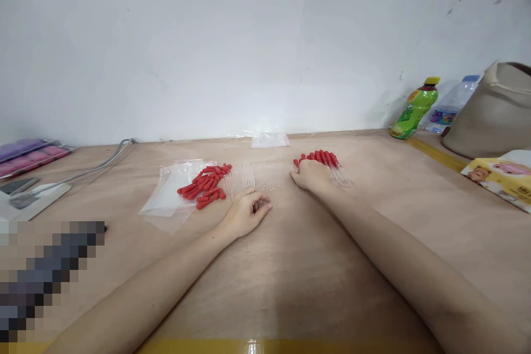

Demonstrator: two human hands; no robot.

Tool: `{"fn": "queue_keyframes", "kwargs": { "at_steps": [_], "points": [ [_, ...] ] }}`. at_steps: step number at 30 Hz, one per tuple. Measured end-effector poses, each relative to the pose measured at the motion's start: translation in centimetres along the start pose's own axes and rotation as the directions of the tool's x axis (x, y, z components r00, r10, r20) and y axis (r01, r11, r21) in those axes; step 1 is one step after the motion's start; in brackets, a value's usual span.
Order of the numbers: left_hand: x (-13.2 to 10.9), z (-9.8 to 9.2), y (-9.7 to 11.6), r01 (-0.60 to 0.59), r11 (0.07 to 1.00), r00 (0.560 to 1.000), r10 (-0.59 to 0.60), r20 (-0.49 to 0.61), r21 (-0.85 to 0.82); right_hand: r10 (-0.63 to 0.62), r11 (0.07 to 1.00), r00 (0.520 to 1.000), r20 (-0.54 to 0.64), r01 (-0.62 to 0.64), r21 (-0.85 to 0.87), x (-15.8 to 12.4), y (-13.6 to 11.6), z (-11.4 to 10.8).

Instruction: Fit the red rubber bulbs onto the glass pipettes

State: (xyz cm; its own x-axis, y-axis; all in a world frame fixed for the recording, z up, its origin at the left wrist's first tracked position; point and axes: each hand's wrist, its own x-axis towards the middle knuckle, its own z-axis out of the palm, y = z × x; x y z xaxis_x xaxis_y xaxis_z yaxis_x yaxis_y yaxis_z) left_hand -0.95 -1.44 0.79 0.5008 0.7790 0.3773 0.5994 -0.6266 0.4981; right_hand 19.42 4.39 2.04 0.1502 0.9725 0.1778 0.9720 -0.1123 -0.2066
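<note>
My right hand (312, 175) is closed over the left end of a row of glass droppers with red rubber bulbs (326, 157). One red bulb (296, 163) shows beside its fingers, and the rest of that dropper is hidden. My left hand (248, 213) lies palm inward on the table, fingers loosely bent, with a gap to the thumb and nothing visible in it. Just beyond it lie several clear glass tubes (269, 176) side by side. To its left is a heap of loose red bulbs (205, 183), partly on a clear plastic bag (164, 196).
Another clear bag (269, 141) lies by the wall. At right stand a green bottle (416, 109), a clear bottle (450, 108), a beige bag (489, 113) and a yellow packet (504, 177). On the left are a grey cable (99, 167) and purple and pink packs (31, 157).
</note>
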Motion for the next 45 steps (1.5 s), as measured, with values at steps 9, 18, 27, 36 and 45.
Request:
{"fn": "queue_keyframes", "kwargs": {
  "at_steps": [9, 18, 27, 36, 45],
  "points": [
    [-0.5, -0.1, -1.2, -0.050, 0.988, 0.994, 0.064, -0.093, 0.147, -0.045, 0.998, 0.992, -0.122, 0.040, -0.046, -1.5, 0.0, 1.5],
    [-1.0, -4.3, -3.0, 0.156, 0.525, 0.973, 0.063, -0.221, 0.837, -0.396, 0.897, 0.790, -0.468, 0.441, -0.015, -6.1, 3.9, 2.1],
    [-1.0, -4.2, -3.7, 0.203, 0.389, 0.979, -0.052, -0.199, 0.898, -0.405, 0.873, 0.796, -0.449, 0.483, 0.071, -6.5, 5.4, 1.6],
    [-1.0, -4.0, -3.7, 0.170, 0.456, 0.983, -0.017, -0.182, 0.874, -0.439, 0.842, 0.800, -0.410, 0.526, 0.125, -6.1, 5.5, 1.9],
    [-1.0, -2.9, -1.5, -0.057, 0.724, 0.976, 0.185, -0.114, 0.687, -0.486, 0.796, 0.755, -0.441, 0.590, 0.134, -6.3, 5.3, 1.8]
  ]
}}
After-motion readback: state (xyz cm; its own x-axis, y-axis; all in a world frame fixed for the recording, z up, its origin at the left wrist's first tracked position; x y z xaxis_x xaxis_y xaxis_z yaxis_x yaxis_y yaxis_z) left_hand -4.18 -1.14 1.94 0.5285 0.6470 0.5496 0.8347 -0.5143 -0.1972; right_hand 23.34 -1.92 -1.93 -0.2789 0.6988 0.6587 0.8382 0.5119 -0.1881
